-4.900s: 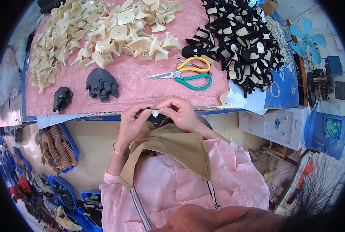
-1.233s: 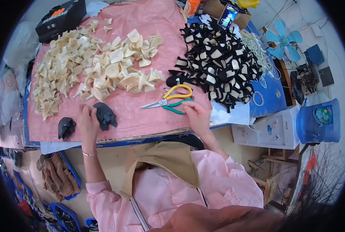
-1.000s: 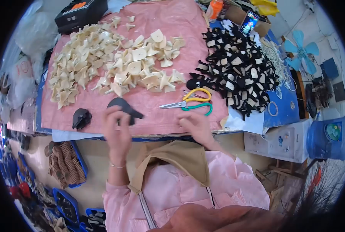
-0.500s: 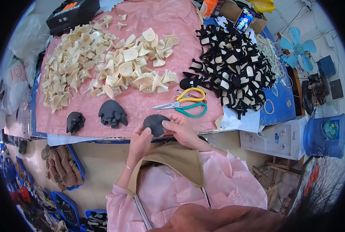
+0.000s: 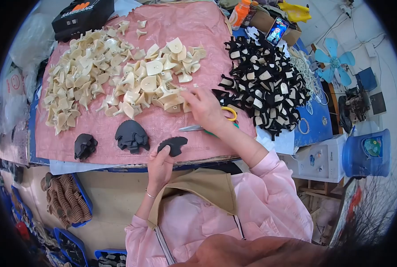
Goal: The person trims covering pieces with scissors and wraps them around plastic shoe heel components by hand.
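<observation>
My left hand point(image 5: 161, 163) pinches a thin, curved dark grey cover piece point(image 5: 174, 145) between thumb and fingers, just over the table's front edge. At the near right edge of a pile of cream plastic shoe heels point(image 5: 134, 95), my right hand point(image 5: 202, 106) has its fingers bent onto one cream heel point(image 5: 187, 107), partly hidden by the hand. Under my right forearm lie scissors point(image 5: 193, 128) with one yellow and one green handle, partly covered. Two stacks of dark cover pieces rest on the pink sheet: a larger one point(image 5: 131, 135) and a smaller one point(image 5: 85, 147).
Black-covered heels point(image 5: 265, 84) are heaped at the right. Behind them stand a lit phone point(image 5: 277, 31) and an orange bottle point(image 5: 239, 13). A black box point(image 5: 80, 18) sits at the back left. Blue trays point(image 5: 83, 200) are below the table, left; a blue fan point(image 5: 335, 61) is at the right.
My right hand has let go of the dark cover piece and moved forward to the cream heels. My left hand keeps the piece, now turned and slightly farther left.
</observation>
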{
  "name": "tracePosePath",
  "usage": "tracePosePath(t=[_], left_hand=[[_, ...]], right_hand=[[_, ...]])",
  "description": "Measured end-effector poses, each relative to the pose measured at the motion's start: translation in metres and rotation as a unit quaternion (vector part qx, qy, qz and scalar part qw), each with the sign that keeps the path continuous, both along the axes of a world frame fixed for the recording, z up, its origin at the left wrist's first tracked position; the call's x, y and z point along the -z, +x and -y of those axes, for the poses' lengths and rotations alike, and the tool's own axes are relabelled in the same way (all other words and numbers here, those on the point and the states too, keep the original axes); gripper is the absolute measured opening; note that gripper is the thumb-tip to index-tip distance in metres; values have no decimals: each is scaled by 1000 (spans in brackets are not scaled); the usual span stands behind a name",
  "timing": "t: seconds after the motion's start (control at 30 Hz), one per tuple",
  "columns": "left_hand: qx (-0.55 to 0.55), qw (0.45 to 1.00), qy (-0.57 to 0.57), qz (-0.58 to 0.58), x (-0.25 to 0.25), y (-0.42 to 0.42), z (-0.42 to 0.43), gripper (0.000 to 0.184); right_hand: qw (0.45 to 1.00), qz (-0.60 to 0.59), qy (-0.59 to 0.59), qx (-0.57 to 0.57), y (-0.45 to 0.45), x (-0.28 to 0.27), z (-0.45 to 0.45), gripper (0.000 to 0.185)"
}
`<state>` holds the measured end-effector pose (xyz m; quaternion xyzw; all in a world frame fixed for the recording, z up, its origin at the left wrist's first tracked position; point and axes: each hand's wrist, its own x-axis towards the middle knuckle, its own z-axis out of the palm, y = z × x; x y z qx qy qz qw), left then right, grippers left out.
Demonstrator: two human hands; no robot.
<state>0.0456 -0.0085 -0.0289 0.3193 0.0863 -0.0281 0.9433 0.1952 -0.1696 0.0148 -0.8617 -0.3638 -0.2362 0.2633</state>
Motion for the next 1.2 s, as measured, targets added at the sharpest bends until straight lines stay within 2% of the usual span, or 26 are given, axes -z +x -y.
tracePosePath(t=[0.13,0.23,0.53,0.63,0.7,0.8,0.87,0.9,0.93,0.97,1.0,1.07,1.1,1.13,1.2], left_hand=[[12,999,-35,-37,-2,6,-5,40],[51,995,-73,-42,-6,14,-10,37],[157,985,2,-71,9,28,-19,26],[156,985,-35,-59,12,29,-17,22],[163,983,-53,-61,4,31,-16,24],[181,979,-76,-55,0,36,-12,29],[156,979,-112,-68,0,36,-8,31],[149,978,-129,-68,4,35,-7,32],[151,978,-129,-67,3,34,-6,32],[160,977,-130,-52,1,35,-4,35],[168,976,-131,-36,0,37,-3,38],[152,977,-145,-41,-2,37,-2,39],[135,977,-160,-49,-2,34,1,39],[123,977,-165,-53,-3,32,3,39],[105,976,-182,-61,-9,31,6,41]], right_hand=[[998,-51,20,24,0,-5,2,40],[997,-57,36,37,0,-12,-2,37],[973,-201,-10,117,3,-36,-8,35],[964,-232,7,126,8,-37,-5,33],[936,-318,63,137,7,-43,-2,33],[926,-327,98,159,7,-32,3,35],[925,-336,89,156,9,-32,8,33],[857,-458,205,122,12,-31,10,33],[760,-563,315,82,16,-31,14,33],[717,-613,326,62,24,-24,22,29],[719,-612,325,59,24,-19,27,29],[523,-653,533,-126,21,-10,37,28],[544,-621,544,-147,12,-11,39,28],[540,-632,536,-147,-4,-15,35,28],[657,-521,532,-117,-41,-22,24,30]])
